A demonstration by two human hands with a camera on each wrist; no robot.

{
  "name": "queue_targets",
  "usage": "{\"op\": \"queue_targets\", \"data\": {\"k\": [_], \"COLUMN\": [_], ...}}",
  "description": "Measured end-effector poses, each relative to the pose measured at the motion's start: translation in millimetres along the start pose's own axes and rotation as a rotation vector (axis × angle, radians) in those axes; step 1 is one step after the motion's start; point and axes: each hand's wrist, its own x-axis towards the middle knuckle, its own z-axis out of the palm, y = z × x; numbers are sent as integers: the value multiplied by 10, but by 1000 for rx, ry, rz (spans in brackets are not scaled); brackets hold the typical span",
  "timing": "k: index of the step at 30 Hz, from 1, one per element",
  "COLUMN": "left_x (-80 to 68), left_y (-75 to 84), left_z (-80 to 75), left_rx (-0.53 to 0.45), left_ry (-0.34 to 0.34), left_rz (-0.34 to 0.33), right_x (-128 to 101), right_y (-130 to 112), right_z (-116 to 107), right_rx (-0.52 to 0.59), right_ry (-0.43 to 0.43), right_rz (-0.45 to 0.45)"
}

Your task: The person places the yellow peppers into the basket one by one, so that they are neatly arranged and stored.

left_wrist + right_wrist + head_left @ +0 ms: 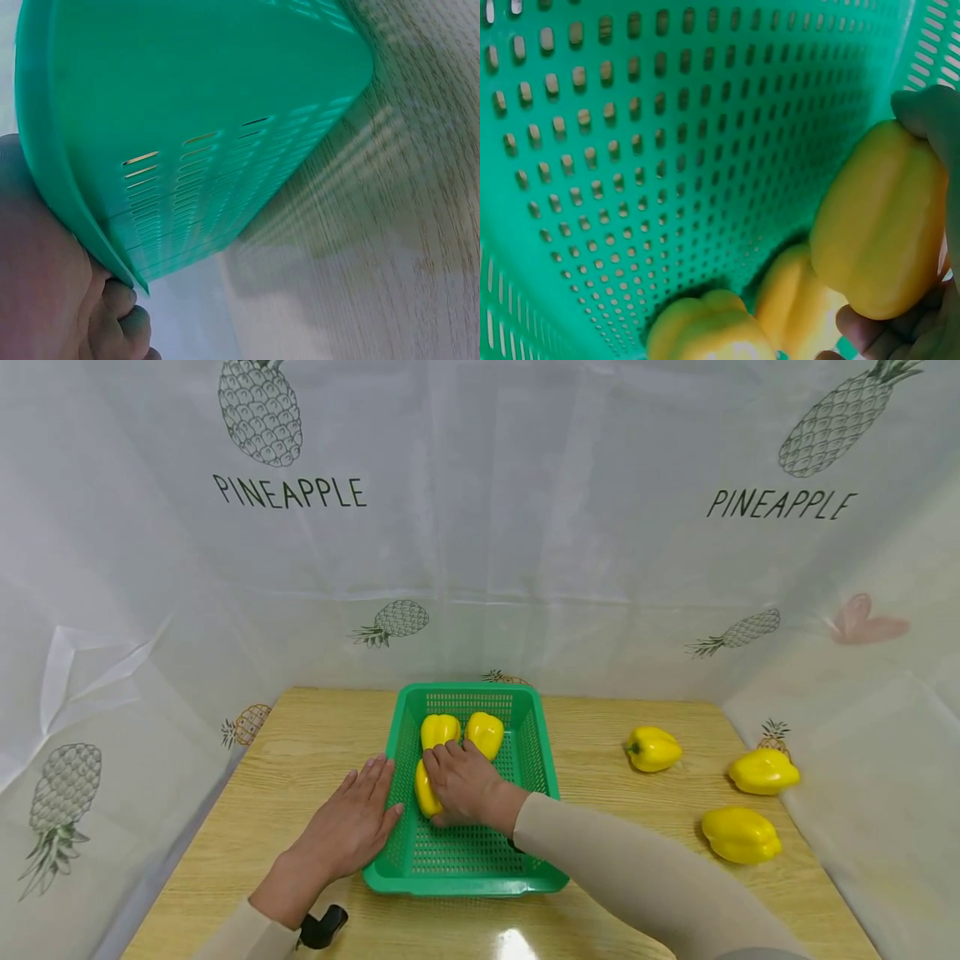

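Inside the green basket (468,885), my right hand (468,785) grips a yellow bell pepper (426,789) near the left wall. In the right wrist view, the thumb and fingers wrap the ends of that pepper (885,225). Two more yellow bell peppers lie at the basket's far end, a left one (439,729) and a right one (485,733). My left hand (348,822) rests on the basket's left rim with its fingers extended. The left wrist view has this hand (52,285) against the rim, beside the slotted outer wall (187,172).
To the right on the wooden table (592,760) lie three more yellow bell peppers: one nearer the basket (654,749), one at the right edge (763,772), and one closer to me (741,835). A pineapple-print curtain (480,552) encloses the table's back and sides.
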Motion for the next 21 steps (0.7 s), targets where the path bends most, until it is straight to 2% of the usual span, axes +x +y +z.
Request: {"op": "queue_targets", "data": {"k": [11, 21], "left_x": [-4, 9], "left_y": [-5, 1], "left_z": [14, 25], "left_rx": [-5, -5], "left_ry": [17, 13], "left_rz": [5, 4], "right_x": [47, 87], "right_y": [-21, -81], "right_z": [166, 247], "right_rx": [43, 10], "right_ry": [17, 21], "right_rz": [21, 32]}}
